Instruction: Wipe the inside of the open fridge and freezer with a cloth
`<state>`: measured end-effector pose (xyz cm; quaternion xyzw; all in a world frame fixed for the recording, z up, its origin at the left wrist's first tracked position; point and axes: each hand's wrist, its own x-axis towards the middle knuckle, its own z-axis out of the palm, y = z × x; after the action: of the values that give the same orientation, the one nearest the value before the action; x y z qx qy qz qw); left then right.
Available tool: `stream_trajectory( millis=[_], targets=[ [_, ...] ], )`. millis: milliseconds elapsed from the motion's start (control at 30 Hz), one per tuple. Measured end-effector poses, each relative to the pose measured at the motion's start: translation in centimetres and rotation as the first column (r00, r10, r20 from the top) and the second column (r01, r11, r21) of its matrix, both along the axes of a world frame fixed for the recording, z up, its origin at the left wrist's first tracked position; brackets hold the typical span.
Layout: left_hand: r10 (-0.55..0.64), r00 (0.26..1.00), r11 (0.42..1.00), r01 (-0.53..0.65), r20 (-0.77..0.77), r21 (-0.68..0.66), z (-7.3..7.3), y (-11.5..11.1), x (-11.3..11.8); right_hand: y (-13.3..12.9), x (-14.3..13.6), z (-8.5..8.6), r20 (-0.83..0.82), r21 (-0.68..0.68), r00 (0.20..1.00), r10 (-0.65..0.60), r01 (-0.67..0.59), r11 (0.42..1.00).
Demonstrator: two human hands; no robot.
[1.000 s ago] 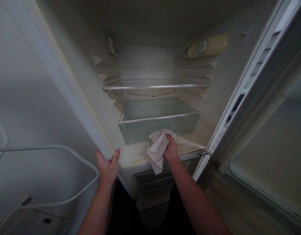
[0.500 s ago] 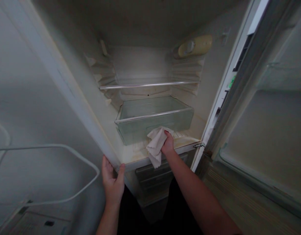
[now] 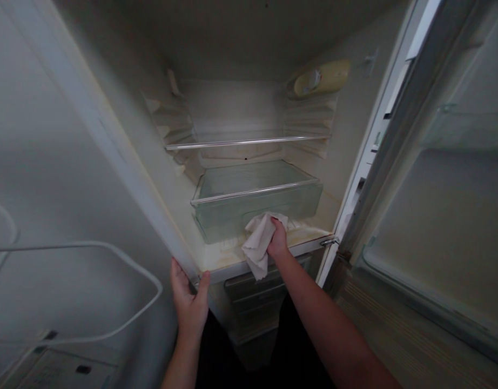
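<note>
A crumpled white cloth [image 3: 258, 244] hangs from my right hand [image 3: 278, 237], whose fingers are closed on it. It lies over the front lip of the open refrigerator's floor, against the lower front of a clear drawer [image 3: 224, 221]. My left hand [image 3: 191, 302] grips the left front edge of the refrigerator [image 3: 168, 237] near its bottom corner, fingers on the outer side and thumb at the front. Yellowish stains mark the refrigerator floor around the cloth.
A glass shelf [image 3: 249, 142] spans the compartment above the drawer. A yellow bottle [image 3: 324, 79] lies high at right. The open door [image 3: 447, 216] stands at right, by a metal hinge [image 3: 329, 242]. A white cable [image 3: 111, 248] loops at left; another drawer [image 3: 257, 292] sits below.
The view has shifted slightly. My right hand still holds the cloth in nearly the same place, and my left hand stays on the refrigerator edge.
</note>
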<state>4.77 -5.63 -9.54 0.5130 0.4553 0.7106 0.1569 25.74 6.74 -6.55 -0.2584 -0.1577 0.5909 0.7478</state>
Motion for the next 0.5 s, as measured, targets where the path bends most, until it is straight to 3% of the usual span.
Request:
stream_trajectory(
  millis=[167, 500],
  targets=[
    [-0.008, 1.000, 1.000, 0.008, -0.003, 0.015, 0.09, 0.00, 0.19, -0.36, -0.12, 0.76, -0.133, -0.097, 0.990, 0.049, -0.063, 0.993],
    [-0.002, 1.000, 1.000, 0.003, -0.028, 0.023, -0.46, 0.16, 0.18, -0.67, -0.39, 1.09, -0.131, -0.097, 0.991, 0.019, -0.032, 0.995]
  ],
)
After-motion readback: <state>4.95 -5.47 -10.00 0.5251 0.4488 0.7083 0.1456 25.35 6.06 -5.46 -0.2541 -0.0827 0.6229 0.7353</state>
